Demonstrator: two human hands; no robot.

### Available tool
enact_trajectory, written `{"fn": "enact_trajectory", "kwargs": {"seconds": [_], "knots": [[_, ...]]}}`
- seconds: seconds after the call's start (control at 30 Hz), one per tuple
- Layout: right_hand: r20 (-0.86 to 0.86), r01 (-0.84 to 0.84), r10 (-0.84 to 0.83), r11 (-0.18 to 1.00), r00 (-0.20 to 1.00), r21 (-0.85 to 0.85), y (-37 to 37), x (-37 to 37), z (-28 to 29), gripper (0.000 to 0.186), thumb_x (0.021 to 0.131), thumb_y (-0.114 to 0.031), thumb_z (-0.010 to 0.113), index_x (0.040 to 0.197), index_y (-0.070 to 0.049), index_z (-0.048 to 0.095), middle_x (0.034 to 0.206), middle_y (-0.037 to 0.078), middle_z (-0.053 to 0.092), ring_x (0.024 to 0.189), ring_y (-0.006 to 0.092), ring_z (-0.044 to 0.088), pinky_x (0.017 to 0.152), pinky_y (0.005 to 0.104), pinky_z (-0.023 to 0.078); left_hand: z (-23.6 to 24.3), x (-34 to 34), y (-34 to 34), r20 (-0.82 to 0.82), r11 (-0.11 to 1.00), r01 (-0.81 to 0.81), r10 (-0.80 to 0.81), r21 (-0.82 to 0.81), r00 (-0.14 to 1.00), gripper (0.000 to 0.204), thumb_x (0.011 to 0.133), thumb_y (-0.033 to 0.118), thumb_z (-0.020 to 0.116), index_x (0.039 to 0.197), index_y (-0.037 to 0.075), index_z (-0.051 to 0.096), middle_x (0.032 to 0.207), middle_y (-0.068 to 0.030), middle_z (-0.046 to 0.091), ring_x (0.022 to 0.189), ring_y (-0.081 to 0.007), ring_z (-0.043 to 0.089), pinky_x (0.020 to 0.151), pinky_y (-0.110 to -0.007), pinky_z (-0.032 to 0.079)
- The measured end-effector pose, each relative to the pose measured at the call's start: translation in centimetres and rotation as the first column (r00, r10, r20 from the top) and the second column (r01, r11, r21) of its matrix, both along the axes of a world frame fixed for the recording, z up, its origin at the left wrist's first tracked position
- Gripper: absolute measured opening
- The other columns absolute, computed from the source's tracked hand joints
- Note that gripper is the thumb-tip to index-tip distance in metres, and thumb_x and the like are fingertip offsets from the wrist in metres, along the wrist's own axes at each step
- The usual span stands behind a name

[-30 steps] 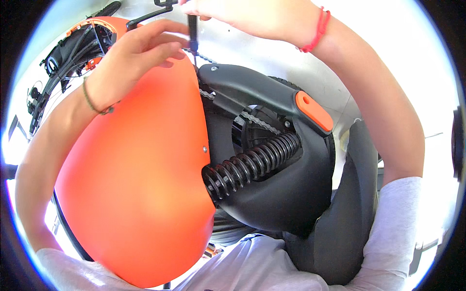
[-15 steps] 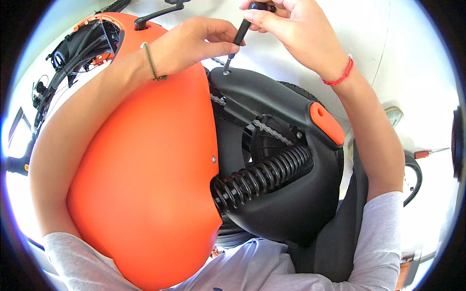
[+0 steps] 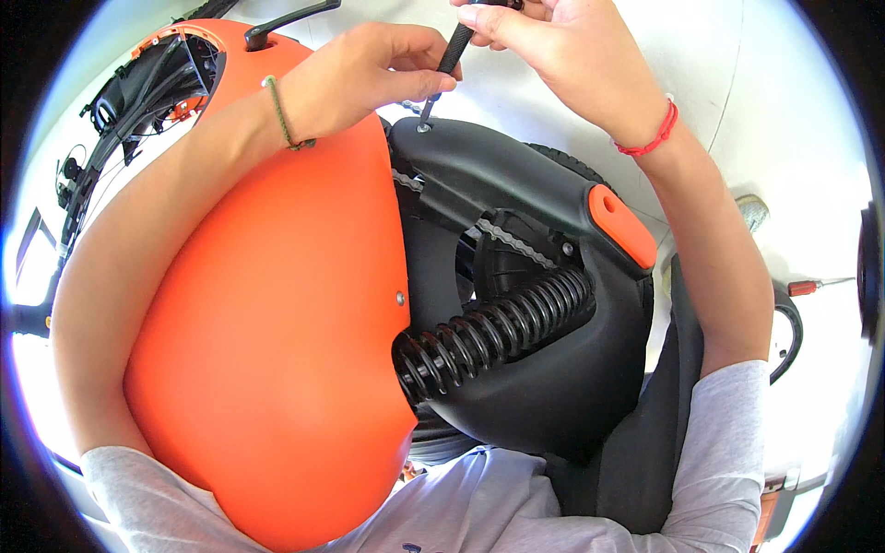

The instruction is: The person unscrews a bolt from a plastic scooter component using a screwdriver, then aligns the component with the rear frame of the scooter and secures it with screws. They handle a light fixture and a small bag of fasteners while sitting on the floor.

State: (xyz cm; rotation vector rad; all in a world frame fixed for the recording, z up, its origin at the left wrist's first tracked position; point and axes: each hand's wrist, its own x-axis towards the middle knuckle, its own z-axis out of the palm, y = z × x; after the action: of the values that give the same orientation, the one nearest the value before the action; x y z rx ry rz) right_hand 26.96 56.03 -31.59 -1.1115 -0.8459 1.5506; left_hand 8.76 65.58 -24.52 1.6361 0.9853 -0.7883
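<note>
At the top of the view: both hands are meeting over the black housing [image 3: 516, 184], working at one screw [image 3: 425, 126].
Right hand: the right hand [image 3: 553, 46] is gripping the black screwdriver [image 3: 452, 55] by its handle, fingers wrapped close around it.
Left hand: the left hand [image 3: 369, 69] is curling its fingertips around the lower shaft, steadying the tip; a green bracelet [image 3: 281, 115] is sitting on that wrist, a red bracelet [image 3: 650, 138] on the other.
Screwdriver: it is standing tilted, with its tip now resting in the screw at the housing's upper end.
Change: a second ago the tool was hovering higher and both hands were nearer the frame's top edge; they are now sitting lower and closer, so the tip is seating in the screw head rather than searching for it.
Meaning: the driving of this screw is probably just beginning.
Around: the orange panel [image 3: 277, 323] is lying left of the housing, touching it; a black coil spring [image 3: 489, 332] and a chain [image 3: 516, 241] are showing in the opening.
Further out: a red-handled tool [image 3: 816, 286] is lying on the white floor [image 3: 802, 138], well apart.
</note>
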Motion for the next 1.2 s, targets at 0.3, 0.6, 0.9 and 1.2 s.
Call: {"fn": "enact_trajectory", "kwargs": {"seconds": [0.3,0.6,0.9,1.2], "knots": [[-0.050,-0.025,0.025,1.000,0.998,0.003,-0.3,0.3,-0.7,0.019,0.090,-0.009,0.063,0.103,0.005,0.065,0.087,0.008,0.068,0.076,0.0106,0.060,0.070,0.0251,0.049,-0.1,0.3,-0.4,0.007,0.998,0.053,-0.054,0.044,0.999,0.022,0.096,0.016,0.062,0.110,0.000,0.064,0.096,-0.0031,0.065,0.088,-0.0096,0.061,0.084,-0.027,0.052],[-0.073,-0.043,0.054,0.990,0.996,0.133,-0.5,0.7,-1.7,0.019,0.090,-0.008,0.062,0.105,0.004,0.064,0.092,0.008,0.067,0.080,0.0106,0.060,0.073,0.0250,0.050,-0.2,0.5,-0.3,0.006,0.994,0.086,-0.087,0.065,0.996,0.020,0.096,0.015,0.062,0.109,-0.001,0.064,0.093,-0.0029,0.065,0.088,-0.0089,0.061,0.083,-0.026,0.052],[-0.098,-0.061,0.066,0.996,0.993,0.061,-0.3,0.8,-1.5,0.019,0.091,-0.008,0.061,0.105,0.005,0.064,0.092,0.010,0.068,0.082,0.0117,0.061,0.074,0.0254,0.050,-0.5,0.5,-0.5,-0.005,0.997,0.065,-0.065,0.042,0.998,0.021,0.096,0.016,0.062,0.109,-0.001,0.063,0.096,-0.0036,0.065,0.089,-0.0093,0.061,0.084,-0.026,0.053],[0.096,-0.210,0.190,0.932,0.977,0.297,0.9,2.4,-1.7,0.023,0.091,-0.013,0.062,0.106,0.003,0.067,0.091,0.013,0.069,0.081,0.0175,0.064,0.075,0.0276,0.051,0.0,1.4,-0.9,-0.031,0.985,0.010,-0.005,0.171,1.000,0.021,0.090,0.018,0.071,0.099,0.000,0.065,0.085,-0.0023,0.066,0.079,-0.0073,0.062,0.074,-0.023,0.052]]}}
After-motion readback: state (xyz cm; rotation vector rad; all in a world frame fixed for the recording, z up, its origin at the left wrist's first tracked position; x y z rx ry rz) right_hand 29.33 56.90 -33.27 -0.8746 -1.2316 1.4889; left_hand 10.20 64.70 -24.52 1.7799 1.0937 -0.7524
